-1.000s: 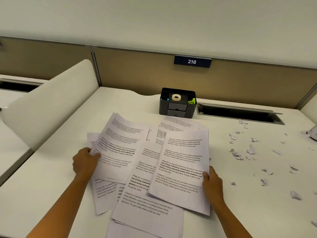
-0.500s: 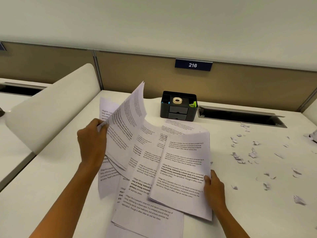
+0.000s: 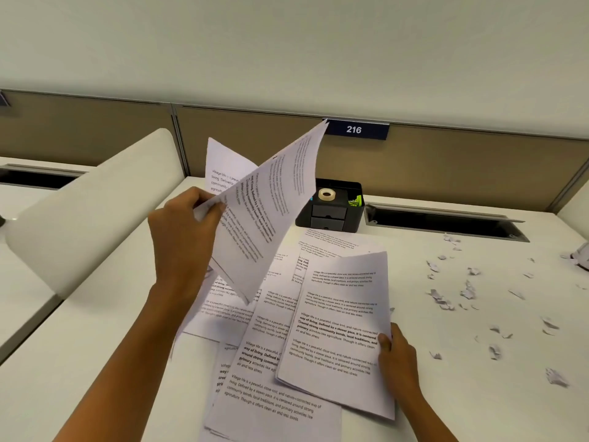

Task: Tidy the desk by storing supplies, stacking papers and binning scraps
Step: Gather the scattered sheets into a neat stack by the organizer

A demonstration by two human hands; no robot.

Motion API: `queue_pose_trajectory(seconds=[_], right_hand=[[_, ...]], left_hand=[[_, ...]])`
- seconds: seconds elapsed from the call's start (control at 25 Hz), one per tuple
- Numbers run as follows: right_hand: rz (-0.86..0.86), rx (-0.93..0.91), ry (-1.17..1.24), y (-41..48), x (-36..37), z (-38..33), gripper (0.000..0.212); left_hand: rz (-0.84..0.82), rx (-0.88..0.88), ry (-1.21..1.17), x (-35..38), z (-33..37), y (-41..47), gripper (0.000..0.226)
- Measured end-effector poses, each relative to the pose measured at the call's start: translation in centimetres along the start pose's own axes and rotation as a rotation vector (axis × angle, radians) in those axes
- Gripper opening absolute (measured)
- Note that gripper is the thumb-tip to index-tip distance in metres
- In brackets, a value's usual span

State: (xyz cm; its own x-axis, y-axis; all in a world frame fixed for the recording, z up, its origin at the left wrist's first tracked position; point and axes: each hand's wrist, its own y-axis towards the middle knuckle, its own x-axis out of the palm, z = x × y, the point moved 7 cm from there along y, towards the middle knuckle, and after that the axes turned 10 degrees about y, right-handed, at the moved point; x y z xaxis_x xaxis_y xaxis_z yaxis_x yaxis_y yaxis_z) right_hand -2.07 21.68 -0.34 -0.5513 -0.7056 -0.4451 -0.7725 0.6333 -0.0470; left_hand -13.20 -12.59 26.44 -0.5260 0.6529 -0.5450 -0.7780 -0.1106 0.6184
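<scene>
Several printed sheets [image 3: 277, 374] lie fanned out on the white desk [image 3: 95, 362]. My left hand [image 3: 183, 237] grips a few of them by one edge, and these lifted sheets [image 3: 271, 212] stand tilted up in the air above the pile. My right hand [image 3: 396, 352] pinches the right edge of the top sheet [image 3: 341, 330], which rests on the pile with its far corner curling up. Torn paper scraps [image 3: 468, 291] are scattered over the desk to the right.
A black desk organiser [image 3: 331, 212] with a tape roll [image 3: 326, 194] and a green item stands at the back, partly hidden by the lifted sheets. A cable slot [image 3: 443, 221] runs to its right. A white curved divider [image 3: 89, 212] rises at the left.
My left hand has risen and carried its sheets higher and further upright, so they now cover part of the organiser. My right hand has stayed on the top sheet's edge.
</scene>
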Motion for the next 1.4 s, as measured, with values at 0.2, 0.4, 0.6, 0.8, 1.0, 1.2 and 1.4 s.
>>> queue_pose_trajectory(seconds=[0.2,0.4,0.6,0.8,1.0,1.2,1.4], right_hand=[[-0.015,-0.001,-0.002,0.2,-0.1,0.0,0.012],[-0.029,0.0,0.025,0.2,-0.2,-0.2,0.014],[-0.079,0.015,0.06,0.1,-0.4,-0.3,0.028],[-0.089,0.063,0.081,0.4,-0.6,0.5,0.035],[-0.103,0.095,0.137,0.5,-0.8,0.5,0.029],[-0.116,0.117,0.15,0.7,-0.9,0.6,0.027],[-0.15,0.154,0.169,0.7,-0.9,0.7,0.025]], left_hand=[[-0.211,-0.318,-0.296,3.0,-3.4,-0.6,0.019],[-0.395,-0.614,-0.651,8.6,-5.8,-4.4,0.024],[-0.524,-0.812,-0.691,14.5,-7.6,-10.5,0.016],[-0.586,-0.94,-0.742,18.5,-8.7,-14.4,0.012],[-0.594,-0.953,-0.757,19.8,-8.7,-14.8,0.016],[-0.627,-0.933,-0.576,21.3,-9.3,-15.2,0.032],[-0.677,-0.869,-0.343,21.7,-9.8,-15.4,0.03]])
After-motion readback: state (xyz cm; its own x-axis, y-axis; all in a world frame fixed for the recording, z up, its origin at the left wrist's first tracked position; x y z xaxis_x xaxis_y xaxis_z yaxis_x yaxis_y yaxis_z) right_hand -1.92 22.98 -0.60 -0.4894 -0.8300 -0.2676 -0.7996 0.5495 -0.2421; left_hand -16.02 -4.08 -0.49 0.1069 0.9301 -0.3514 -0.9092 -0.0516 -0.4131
